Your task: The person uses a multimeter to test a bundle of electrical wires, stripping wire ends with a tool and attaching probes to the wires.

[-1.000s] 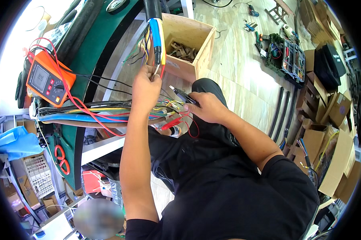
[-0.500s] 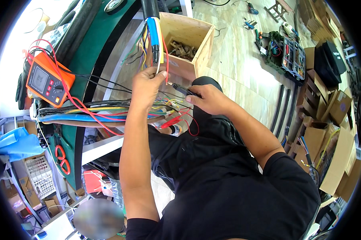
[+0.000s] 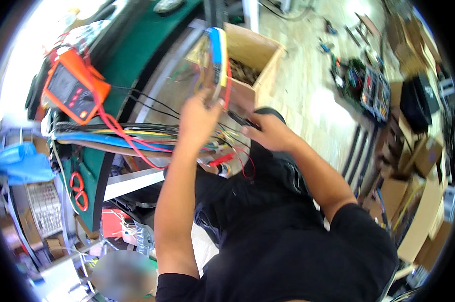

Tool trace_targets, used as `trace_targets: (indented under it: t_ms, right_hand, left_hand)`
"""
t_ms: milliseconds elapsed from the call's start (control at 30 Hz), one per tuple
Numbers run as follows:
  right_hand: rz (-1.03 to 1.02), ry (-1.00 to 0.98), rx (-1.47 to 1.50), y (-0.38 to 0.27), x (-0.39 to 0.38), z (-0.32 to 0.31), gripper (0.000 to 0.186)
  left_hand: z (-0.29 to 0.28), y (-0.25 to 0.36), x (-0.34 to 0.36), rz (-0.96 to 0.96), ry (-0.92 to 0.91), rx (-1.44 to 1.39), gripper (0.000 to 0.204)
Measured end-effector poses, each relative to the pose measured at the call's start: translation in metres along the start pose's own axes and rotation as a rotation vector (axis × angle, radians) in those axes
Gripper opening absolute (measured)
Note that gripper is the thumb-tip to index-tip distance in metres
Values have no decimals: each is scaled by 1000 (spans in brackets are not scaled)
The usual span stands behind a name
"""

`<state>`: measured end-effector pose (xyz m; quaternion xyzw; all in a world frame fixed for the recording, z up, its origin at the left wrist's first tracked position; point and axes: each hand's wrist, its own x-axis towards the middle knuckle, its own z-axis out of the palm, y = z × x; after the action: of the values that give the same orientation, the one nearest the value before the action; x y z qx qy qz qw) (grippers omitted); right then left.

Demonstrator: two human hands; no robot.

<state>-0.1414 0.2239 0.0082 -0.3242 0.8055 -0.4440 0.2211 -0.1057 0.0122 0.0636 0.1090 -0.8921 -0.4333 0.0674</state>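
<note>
My left hand (image 3: 199,118) pinches a whitish wire (image 3: 218,92) hanging from a thick black cable (image 3: 215,15). A red wire (image 3: 228,88) and a thick blue wire (image 3: 217,46) come out of the same cable. Just right of it, my right hand (image 3: 272,132) is closed around a slim black test lead (image 3: 237,119), its tip near the red wire's end; blur hides whether they touch. An orange multimeter (image 3: 76,85) with red and black leads stands at the left. A red clip (image 3: 221,160) hangs below my hands among loose wire ends.
A bundle of cables (image 3: 111,138) runs from the green bench (image 3: 129,45) toward my lap. Red-handled scissors (image 3: 78,191) lie on the bench. Behind my hands stands a wooden box (image 3: 270,58). On the floor at right are a toolbox (image 3: 376,95) and cardboard boxes (image 3: 421,214).
The view has shifted and blurred, so the scene sits slightly further right. Both hands keep their holds on the wire and the test lead.
</note>
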Motion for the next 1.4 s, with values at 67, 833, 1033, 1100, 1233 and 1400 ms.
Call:
trace_targets:
  t_ms: [67,833,1033,1100,1233,1400]
  right_hand:
    - [47,-24,-54,3,4,-6,45]
    - [141,66,160,43,16,11,61]
    - [145,95,206,30,12,10,59]
    - [170,82,178,33,11,9,58]
    - [153,101,150,38,12,10,55]
    - [166,98,161,35,11,11,53]
  left_hand:
    - [-19,41,-20,14,-4,205,49]
    - [-277,-14,-18,-106,329,486,78]
    - [-282,-11,-13,-193,258,482,73]
    - [-284,-12,-12,-211,238,464,72]
    - [-283,-11,-11,-218,240,471,71]
    - [-279,-17,-16,-127,284,505,72]
